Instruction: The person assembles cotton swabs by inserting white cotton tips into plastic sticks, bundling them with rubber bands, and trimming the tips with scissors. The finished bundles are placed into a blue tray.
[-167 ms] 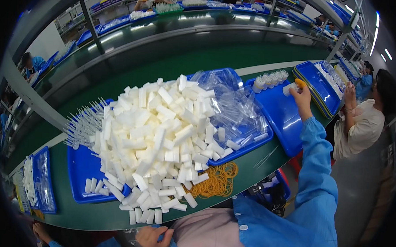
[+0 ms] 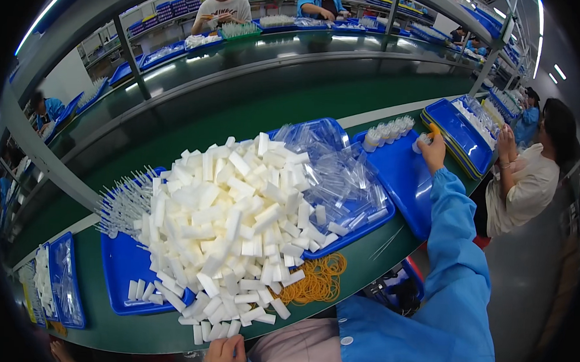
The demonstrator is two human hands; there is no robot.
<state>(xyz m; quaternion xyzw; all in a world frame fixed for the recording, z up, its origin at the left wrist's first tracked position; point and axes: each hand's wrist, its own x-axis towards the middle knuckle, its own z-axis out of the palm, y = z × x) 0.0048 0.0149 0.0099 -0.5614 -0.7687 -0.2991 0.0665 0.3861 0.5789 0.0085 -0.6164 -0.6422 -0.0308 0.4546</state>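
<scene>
Translucent piece [image 2: 422, 143], in right hand [image 2: 433, 152], blue tray [image 2: 400, 173] beneath

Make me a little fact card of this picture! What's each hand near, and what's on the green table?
Left hand: by the table's near edge, just below the white blocks; whether it holds anything is unclear
Right hand: seems to hold a pale clear bundle over the right blue tray
Biggest heap: white blocks
Right of heap: clear plastic pieces
Left of heap: thin pale sticks
Near side: tangled orange bands
Table: green
</scene>
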